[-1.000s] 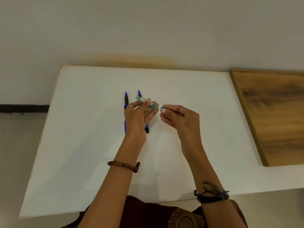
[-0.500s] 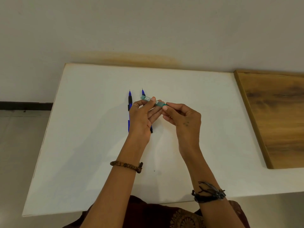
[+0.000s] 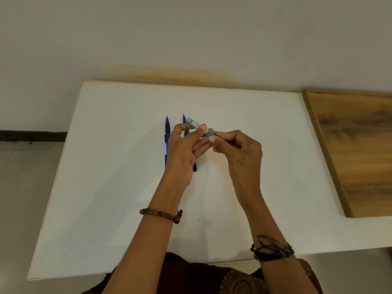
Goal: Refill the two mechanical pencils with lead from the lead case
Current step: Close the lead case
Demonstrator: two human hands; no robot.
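We've got the green lead case [image 3: 200, 128] up off the white table [image 3: 118, 187], pinched between both hands. Our left hand [image 3: 184, 149] has it by the middle, thumb and fingers closed around it, with the labelled end sticking out up and to the left. Our right hand [image 3: 237, 149] is closed on the darker green end, fingertips tight on it; can't tell whether the cap is seated or not. The two blue mechanical pencils lie side by side on the table just under our left hand, tips pointing away from us: the left pencil [image 3: 167, 134] mostly showing, the right pencil [image 3: 184, 122] largely hidden behind the fingers, its black end poking out below the palm.
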